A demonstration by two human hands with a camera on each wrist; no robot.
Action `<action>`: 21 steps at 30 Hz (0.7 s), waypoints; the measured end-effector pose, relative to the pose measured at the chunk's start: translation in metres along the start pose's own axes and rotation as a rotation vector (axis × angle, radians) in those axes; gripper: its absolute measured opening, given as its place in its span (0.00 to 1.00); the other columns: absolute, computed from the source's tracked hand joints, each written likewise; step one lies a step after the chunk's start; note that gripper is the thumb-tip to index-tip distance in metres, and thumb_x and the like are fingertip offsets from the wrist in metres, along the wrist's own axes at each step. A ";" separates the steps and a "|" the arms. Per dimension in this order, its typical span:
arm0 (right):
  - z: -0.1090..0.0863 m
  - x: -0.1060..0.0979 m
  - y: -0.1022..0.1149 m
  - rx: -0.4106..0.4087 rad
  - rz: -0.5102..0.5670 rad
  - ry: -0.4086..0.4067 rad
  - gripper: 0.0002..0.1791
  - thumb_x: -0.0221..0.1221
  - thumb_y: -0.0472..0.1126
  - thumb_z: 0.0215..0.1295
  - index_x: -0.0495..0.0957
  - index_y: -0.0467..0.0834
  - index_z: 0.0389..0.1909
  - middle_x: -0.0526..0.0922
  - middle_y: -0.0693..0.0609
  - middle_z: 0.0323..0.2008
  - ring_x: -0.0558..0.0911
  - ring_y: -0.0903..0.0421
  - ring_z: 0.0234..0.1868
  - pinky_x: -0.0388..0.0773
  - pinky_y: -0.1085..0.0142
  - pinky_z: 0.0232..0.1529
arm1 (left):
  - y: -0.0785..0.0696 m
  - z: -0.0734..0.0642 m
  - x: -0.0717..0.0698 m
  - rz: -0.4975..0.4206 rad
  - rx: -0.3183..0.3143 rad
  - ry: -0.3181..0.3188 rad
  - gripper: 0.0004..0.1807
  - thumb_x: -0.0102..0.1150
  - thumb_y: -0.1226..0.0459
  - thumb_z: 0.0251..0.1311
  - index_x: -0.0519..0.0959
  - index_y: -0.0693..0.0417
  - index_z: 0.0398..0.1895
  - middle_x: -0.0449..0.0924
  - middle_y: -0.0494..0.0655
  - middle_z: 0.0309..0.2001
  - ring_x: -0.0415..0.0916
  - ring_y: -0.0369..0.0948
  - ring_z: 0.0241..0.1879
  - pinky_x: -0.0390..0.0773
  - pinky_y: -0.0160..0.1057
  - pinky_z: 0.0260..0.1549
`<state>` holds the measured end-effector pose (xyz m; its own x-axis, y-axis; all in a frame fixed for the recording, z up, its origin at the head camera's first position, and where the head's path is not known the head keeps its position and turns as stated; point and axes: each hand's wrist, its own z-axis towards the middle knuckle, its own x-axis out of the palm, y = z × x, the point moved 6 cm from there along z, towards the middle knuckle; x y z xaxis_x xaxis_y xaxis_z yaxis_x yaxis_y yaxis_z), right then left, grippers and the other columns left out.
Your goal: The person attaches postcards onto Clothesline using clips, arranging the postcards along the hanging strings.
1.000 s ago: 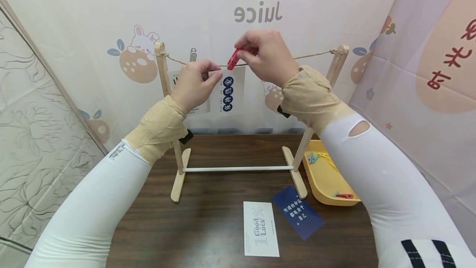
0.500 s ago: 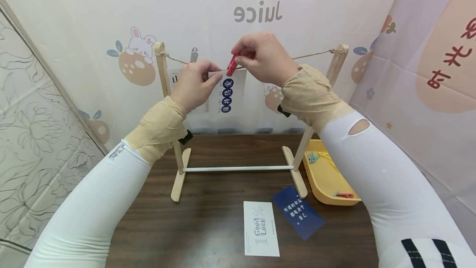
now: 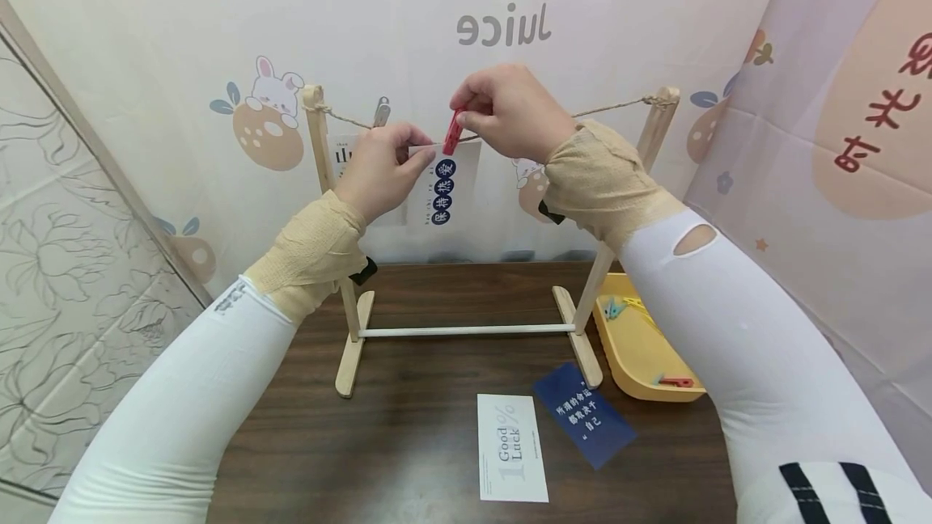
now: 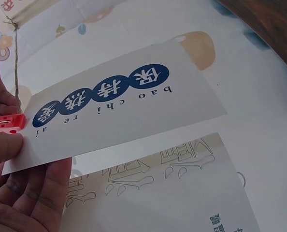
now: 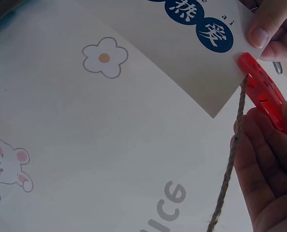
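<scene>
A white card with blue circles [image 3: 442,192] hangs at the rope's middle, its top left corner pinched by my left hand [image 3: 384,164]. My right hand [image 3: 513,113] pinches a red clothespin [image 3: 453,133], whose jaws sit over the card's top edge and the rope. In the right wrist view the twine rope [image 5: 233,154] runs into the red clothespin [image 5: 263,92]. Behind my left hand hangs another printed card [image 4: 158,193], under a grey clip [image 3: 382,111] on the rope. Whether the red clothespin fully grips the card I cannot tell.
The wooden rack [image 3: 348,346] stands on a dark table. In front of it lie a white "Good Luck" card [image 3: 512,450] and a blue card [image 3: 585,415]. A yellow tray [image 3: 629,378] at the right holds several clothespins.
The red clothespin, in my right hand, has moved down onto the card's top edge and the rope, and turned more upright. The rope's middle and the card sit slightly lower.
</scene>
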<state>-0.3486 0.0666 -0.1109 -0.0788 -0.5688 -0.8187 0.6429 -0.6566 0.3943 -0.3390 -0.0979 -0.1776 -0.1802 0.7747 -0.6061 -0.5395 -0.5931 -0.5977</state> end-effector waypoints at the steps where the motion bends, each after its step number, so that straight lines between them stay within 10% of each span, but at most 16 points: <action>1: 0.001 0.000 0.000 0.004 -0.003 0.007 0.11 0.59 0.30 0.78 0.86 0.33 0.53 0.92 0.37 0.47 0.90 0.46 0.50 0.81 0.61 0.56 | 0.000 0.000 0.000 0.002 -0.005 0.001 0.10 0.61 0.66 0.79 0.87 0.63 0.50 0.90 0.59 0.41 0.79 0.39 0.34 0.73 0.31 0.35; 21: 0.006 0.006 -0.003 0.027 0.051 0.122 0.13 0.59 0.32 0.79 0.85 0.33 0.57 0.91 0.37 0.53 0.89 0.47 0.54 0.83 0.60 0.61 | 0.000 -0.003 0.000 0.016 -0.015 0.012 0.10 0.62 0.65 0.78 0.87 0.64 0.50 0.91 0.60 0.43 0.81 0.41 0.35 0.74 0.31 0.36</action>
<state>-0.3551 0.0621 -0.1148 0.0477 -0.5388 -0.8411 0.6226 -0.6424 0.4469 -0.3361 -0.0985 -0.1790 -0.1788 0.7624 -0.6219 -0.5241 -0.6087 -0.5957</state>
